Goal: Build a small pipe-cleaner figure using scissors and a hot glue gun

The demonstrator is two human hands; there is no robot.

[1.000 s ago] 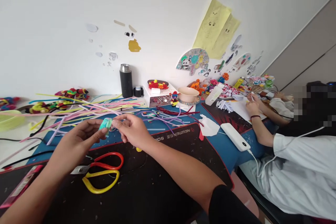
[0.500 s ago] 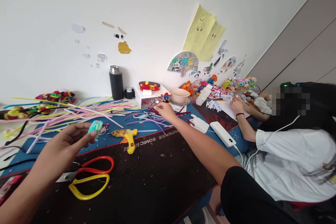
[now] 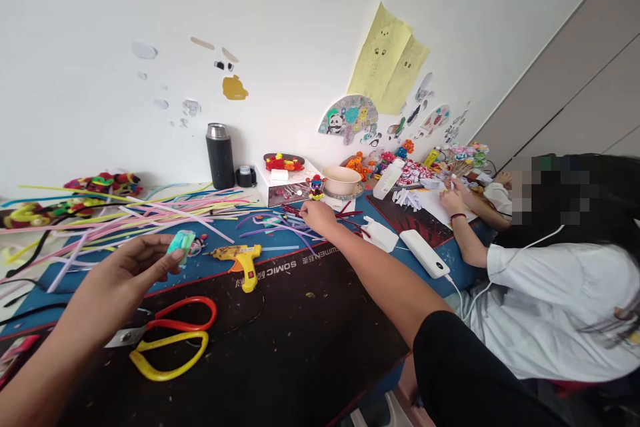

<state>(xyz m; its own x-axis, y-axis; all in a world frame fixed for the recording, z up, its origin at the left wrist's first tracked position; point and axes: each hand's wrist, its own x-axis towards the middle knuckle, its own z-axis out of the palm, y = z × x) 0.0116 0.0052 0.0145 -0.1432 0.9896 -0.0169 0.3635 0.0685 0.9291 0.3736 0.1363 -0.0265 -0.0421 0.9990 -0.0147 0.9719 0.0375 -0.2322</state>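
Between the thumb and fingers of my left hand [image 3: 133, 273] is a small mint-green piece [image 3: 181, 247], held above the mat's back left part. My right hand [image 3: 319, 219] reaches to the back of the table, its fingers closed at the dark red glittery stems [image 3: 291, 211]; what the fingertips grip is too small to make out. Just behind that hand stands a small colourful figure [image 3: 315, 187]. A yellow glue gun [image 3: 245, 263] lies between my hands. Scissors with red and yellow handles [image 3: 170, 340] lie below my left hand.
Pastel stems [image 3: 150, 213] spread over the back left. A black thermos [image 3: 220, 157], a white box [image 3: 273, 193] and a beige bowl [image 3: 341, 180] stand by the wall. A white power bank [image 3: 424, 253] lies right of my forearm. Another person [image 3: 560, 293] sits at the right.
My right hand has shifted slightly right and down, and the small figure behind it shows more fully. My left hand still holds the green piece. The other person's head and hands have moved slightly.
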